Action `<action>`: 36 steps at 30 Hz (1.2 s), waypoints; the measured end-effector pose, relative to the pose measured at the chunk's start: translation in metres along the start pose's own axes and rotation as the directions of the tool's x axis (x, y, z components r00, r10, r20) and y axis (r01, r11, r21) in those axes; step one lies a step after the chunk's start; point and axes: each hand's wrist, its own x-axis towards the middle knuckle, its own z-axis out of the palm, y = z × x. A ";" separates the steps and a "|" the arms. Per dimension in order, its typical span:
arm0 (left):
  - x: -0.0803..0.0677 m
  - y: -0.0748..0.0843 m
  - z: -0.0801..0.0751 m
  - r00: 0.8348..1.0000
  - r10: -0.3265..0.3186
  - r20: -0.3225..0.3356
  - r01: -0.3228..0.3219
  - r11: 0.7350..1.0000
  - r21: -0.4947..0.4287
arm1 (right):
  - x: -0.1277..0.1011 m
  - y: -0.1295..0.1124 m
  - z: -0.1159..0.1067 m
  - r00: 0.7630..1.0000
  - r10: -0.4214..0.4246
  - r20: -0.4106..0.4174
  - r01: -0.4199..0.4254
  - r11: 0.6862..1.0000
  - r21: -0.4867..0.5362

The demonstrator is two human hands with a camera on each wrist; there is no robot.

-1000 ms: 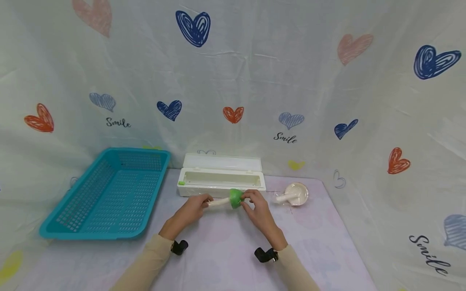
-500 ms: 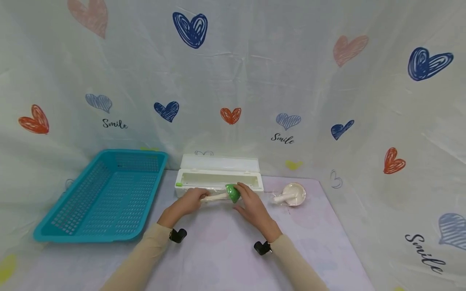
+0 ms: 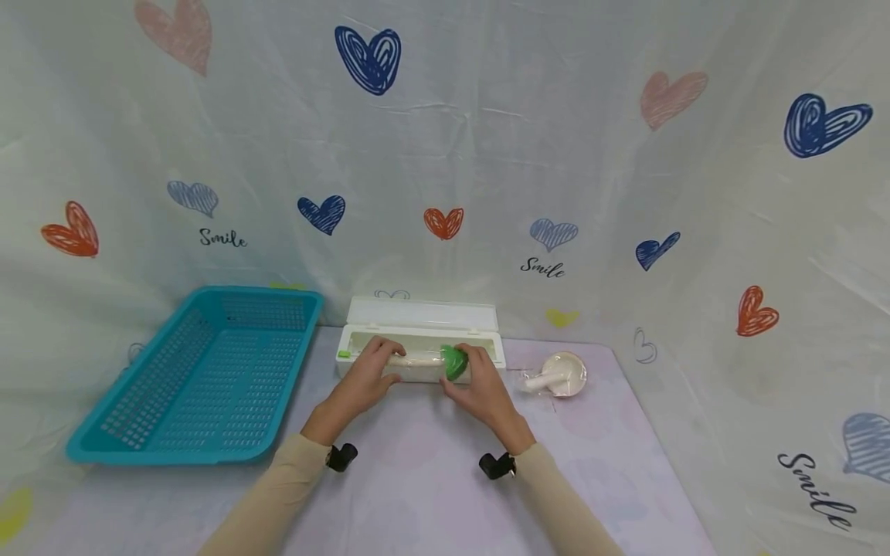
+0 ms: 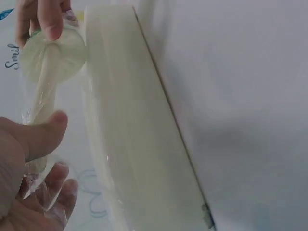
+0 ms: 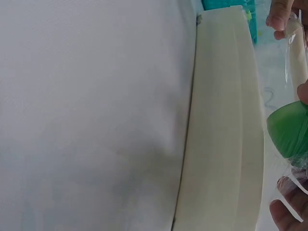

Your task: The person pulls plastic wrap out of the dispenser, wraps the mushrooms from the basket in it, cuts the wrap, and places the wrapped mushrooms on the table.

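We hold a spoon [image 3: 431, 361] wrapped in clear film between our two hands, right at the front edge of the open white box [image 3: 421, 338]. Our left hand [image 3: 365, 377] grips the pale handle end: in the left wrist view the thumb [image 4: 45, 132] lies curled across the handle and the other fingers close under it, with crinkled film bunched in the palm. Our right hand [image 3: 481, 384] grips the green bowl end [image 3: 455, 362], fingers curled round it from the front and side; in the right wrist view the green bowl [image 5: 289, 129] sits between the thumb above and the fingertips [image 5: 288, 202] below, film showing around them. So each hand is closed on one end, and the spoon spans the gap between them.

The spoon's long axis runs left to right, roughly level and parallel to the long side of the box. The handle points toward the blue basket [image 3: 202, 378] on our left, and the green bowl points to our right, toward a second, cream spoon [image 3: 558, 374] lying on the table [image 3: 431, 494], also in film. We cannot tell whether the held spoon touches the rim of the box or hangs just above it. The lid of the box stands open against the cloth backdrop [image 3: 487, 154] with hearts.
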 end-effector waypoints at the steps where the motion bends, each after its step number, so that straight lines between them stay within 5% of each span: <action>1: 0.001 0.001 -0.001 0.999 0.032 -0.028 -0.031 0.999 0.041 | 0.001 0.000 -0.001 1.000 0.013 0.005 -0.013 1.000 0.007; 6: 0.005 0.003 -0.003 0.980 0.157 -0.119 -0.132 0.971 0.200 | 0.006 0.001 -0.006 0.999 0.029 0.012 -0.029 0.999 0.014; 15: 0.009 0.002 -0.007 0.990 0.130 -0.061 -0.108 0.955 0.276 | 0.015 0.003 -0.012 0.987 0.030 0.158 -0.042 0.996 0.074; 23: 0.012 -0.006 -0.005 0.999 0.042 0.030 -0.047 0.980 0.195 | 0.025 0.004 -0.007 0.975 -0.067 0.213 0.051 0.996 0.077; 29: 0.013 -0.011 -0.006 0.995 0.081 0.051 -0.084 0.995 0.059 | 0.029 0.010 -0.013 0.976 -0.025 0.215 0.005 0.995 0.095; 36: 0.013 -0.009 -0.007 0.973 0.183 -0.138 -0.178 0.983 0.043 | 0.034 0.012 -0.019 0.984 -0.020 0.175 -0.006 0.989 0.145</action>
